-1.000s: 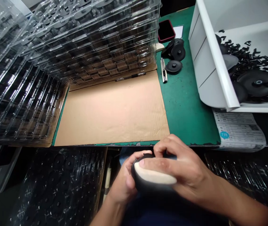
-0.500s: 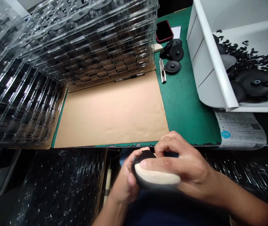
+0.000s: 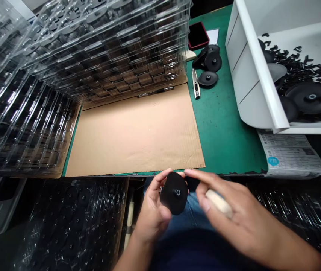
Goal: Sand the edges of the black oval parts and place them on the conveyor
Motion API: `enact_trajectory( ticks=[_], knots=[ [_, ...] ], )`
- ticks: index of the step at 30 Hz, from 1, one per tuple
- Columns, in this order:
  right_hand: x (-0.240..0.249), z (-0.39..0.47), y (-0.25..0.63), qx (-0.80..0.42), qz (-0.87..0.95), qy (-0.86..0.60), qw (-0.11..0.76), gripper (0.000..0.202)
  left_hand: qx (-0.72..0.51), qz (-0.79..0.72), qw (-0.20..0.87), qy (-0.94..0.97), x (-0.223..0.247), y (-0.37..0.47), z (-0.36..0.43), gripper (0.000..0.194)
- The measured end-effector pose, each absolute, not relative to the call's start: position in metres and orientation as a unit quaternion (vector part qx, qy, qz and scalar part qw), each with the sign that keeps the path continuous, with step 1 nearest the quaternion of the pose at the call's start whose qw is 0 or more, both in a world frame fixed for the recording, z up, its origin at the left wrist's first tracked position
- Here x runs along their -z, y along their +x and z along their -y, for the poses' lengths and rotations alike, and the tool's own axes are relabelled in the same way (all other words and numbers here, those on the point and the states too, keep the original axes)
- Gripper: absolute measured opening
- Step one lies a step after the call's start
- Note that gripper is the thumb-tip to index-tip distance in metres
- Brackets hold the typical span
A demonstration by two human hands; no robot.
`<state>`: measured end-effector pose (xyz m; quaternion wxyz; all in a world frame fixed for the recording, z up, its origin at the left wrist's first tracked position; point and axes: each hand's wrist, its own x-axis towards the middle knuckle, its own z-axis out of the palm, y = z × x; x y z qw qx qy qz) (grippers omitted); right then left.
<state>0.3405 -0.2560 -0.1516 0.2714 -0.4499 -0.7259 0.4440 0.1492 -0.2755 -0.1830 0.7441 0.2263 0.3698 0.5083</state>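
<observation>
My left hand is closed around the edge of a round black plastic disc, whose face with a small raised hub is turned up toward me. Just to the right, my right hand grips a cream-coloured pad, partly hidden by the fingers and palm. The right index finger stretches out close to the disc's upper right rim. Both hands are over my lap, in front of the table's near edge.
A cardboard sheet lies on the green table. Stacked clear trays stand behind and left. A utility knife, black discs and a red-rimmed box lie right of them. A white bin holds black parts.
My right hand has lifted the cream pad off the black disc and moved right. The left hand has turned the disc so its hub faces me.
</observation>
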Motion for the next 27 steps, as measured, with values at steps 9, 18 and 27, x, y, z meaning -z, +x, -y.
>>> enact_trajectory(
  ticks=[9, 18, 27],
  knots=[
    [0.150, 0.274, 0.309, -0.362, 0.845, -0.367, 0.145, 0.102, -0.536, -0.423, 0.707, 0.187, 0.178, 0.159, 0.279, 0.067],
    [0.171, 0.272, 0.340, -0.349, 0.873, -0.306, 0.147, 0.080, -0.507, -0.279, 0.803, 0.139, 0.181, 0.145, 0.284, 0.063],
    [0.183, 0.247, 0.354, -0.275, 0.872, -0.335, 0.227, 0.066, -0.464, -0.261, 0.844, 0.071, 0.176, 0.144, 0.282, 0.054]
  ],
)
